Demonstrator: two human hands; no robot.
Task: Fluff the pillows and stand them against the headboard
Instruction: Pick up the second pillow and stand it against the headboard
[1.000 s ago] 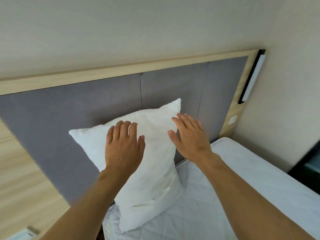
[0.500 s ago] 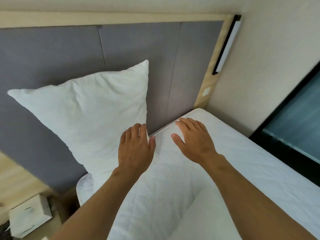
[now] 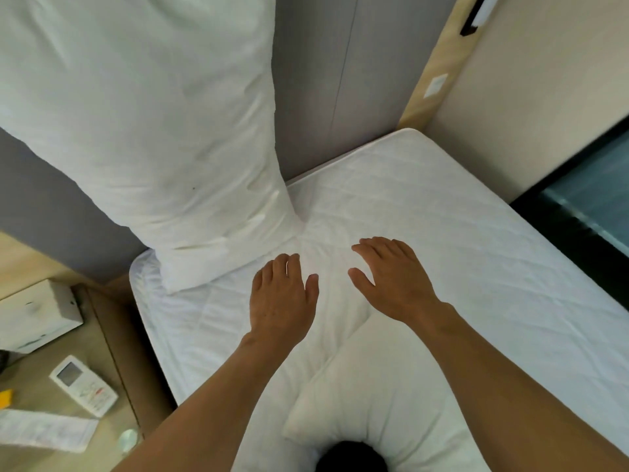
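The quilted white mattress (image 3: 425, 212) fills most of the view; behind it the grey padded headboard (image 3: 326, 80) has a pale wooden frame; a large, soft, wrinkled white pillow (image 3: 143, 124) stands upright against the headboard, its lower edge on the mattress; a second pillow (image 3: 384, 393) lies flat near the person; the left hand (image 3: 279, 301) and right hand (image 3: 394, 281) are spread open, palms down, holding nothing; a white remote control (image 3: 83, 384) lies on the wooden bedside table (image 3: 51, 403).
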